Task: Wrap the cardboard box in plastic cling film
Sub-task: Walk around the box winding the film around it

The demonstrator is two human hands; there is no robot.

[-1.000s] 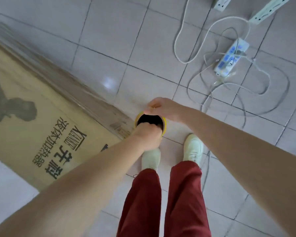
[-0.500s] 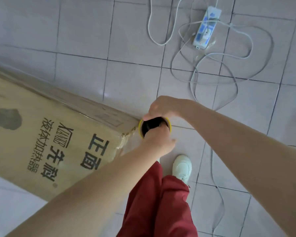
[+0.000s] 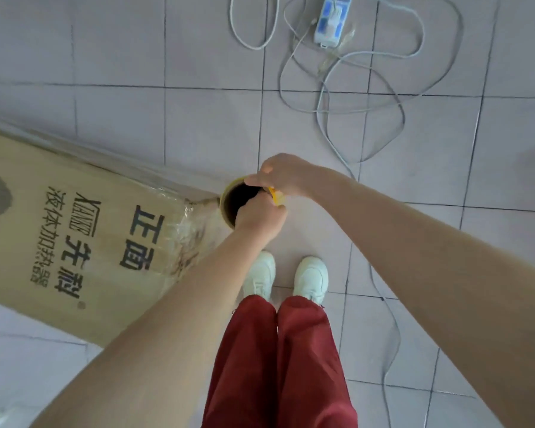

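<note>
A tall brown cardboard box (image 3: 74, 236) with black printed characters stands at the left, with cling film wrinkled over its near corner and long edge. The cling film roll (image 3: 229, 200) stands upright at that corner; I look down into its dark core with a yellow rim. My left hand (image 3: 260, 216) grips the roll's near rim, fingers curled into the core. My right hand (image 3: 283, 174) grips the far rim from above. A stretch of film (image 3: 198, 223) runs from the roll onto the box.
A white power strip (image 3: 332, 21) with looping white cables (image 3: 362, 106) lies on the tiled floor at the upper right; one cable trails down past my right foot. My white shoes (image 3: 286, 278) and red trousers stand just below the roll.
I have stepped around the box corner, both hands carrying the roll along. More of the box face shows, now with film over the corner. My feet stand side by side.
</note>
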